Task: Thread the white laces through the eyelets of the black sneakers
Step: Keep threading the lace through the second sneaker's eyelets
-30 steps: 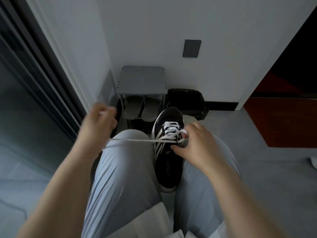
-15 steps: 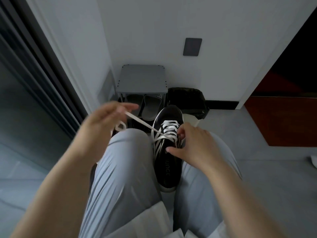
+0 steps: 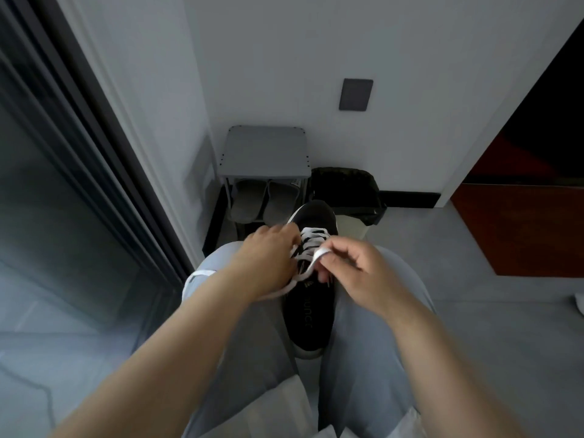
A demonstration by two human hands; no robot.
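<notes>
A black sneaker (image 3: 311, 314) with white stripes lies wedged between my knees, toe pointing away from me. White lace (image 3: 311, 240) crosses its upper eyelets in several rows. My left hand (image 3: 268, 257) lies over the left side of the lacing, fingertips at the eyelets; whether it grips lace is hidden. A loose stretch of lace (image 3: 197, 276) trails from under my left wrist across my left knee. My right hand (image 3: 350, 263) pinches a folded loop of lace just above the tongue, on the right of the shoe.
A small grey stool (image 3: 265, 156) stands against the wall ahead, with grey slippers (image 3: 264, 202) under it. A black bag (image 3: 346, 191) sits to its right. A dark sliding door frame (image 3: 94, 137) runs along the left. A reddish-brown floor panel (image 3: 521, 229) is at right.
My left hand came in from the far left, where it was pulling the lace taut, to the shoe's eyelets. My right hand lifted off the shoe's side and now pinches a lace loop.
</notes>
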